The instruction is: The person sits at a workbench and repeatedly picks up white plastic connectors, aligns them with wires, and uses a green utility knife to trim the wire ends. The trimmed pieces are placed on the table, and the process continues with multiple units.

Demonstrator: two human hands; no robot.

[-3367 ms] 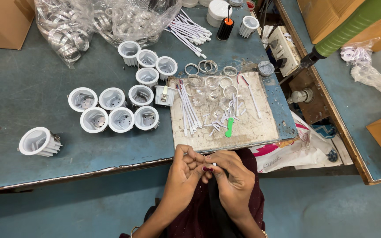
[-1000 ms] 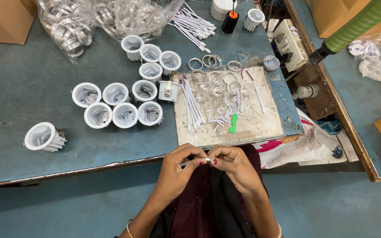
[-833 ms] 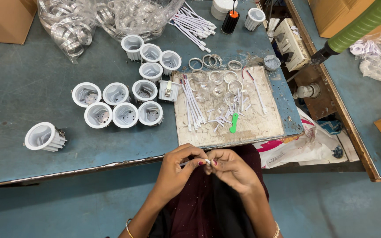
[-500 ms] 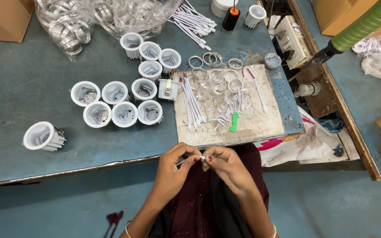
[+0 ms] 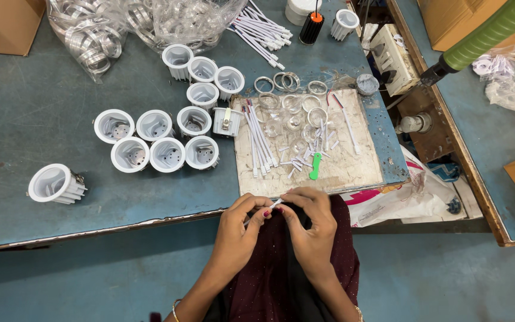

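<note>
Left hand [image 5: 238,229] at lower centre of frame, fingers curled, thumb and forefinger pinched on short white wire piece [image 5: 274,205]. Right hand [image 5: 312,222] just beside it, fingertips closed on same piece from other end; hands touching. Piece sits between fingertips, just below near edge of worn work board [image 5: 353,170]. On board: white wires [image 5: 257,140], clear rings [image 5: 296,119], green tool [image 5: 315,167]. White lamp housings [image 5: 165,140] left of board on blue table [image 5: 25,113].

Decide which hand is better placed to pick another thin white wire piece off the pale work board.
Probably the right hand: it sits just below the pale work board, nearest the loose white wire pieces. The left hand lies further left, pinching the thin white wire.
</note>
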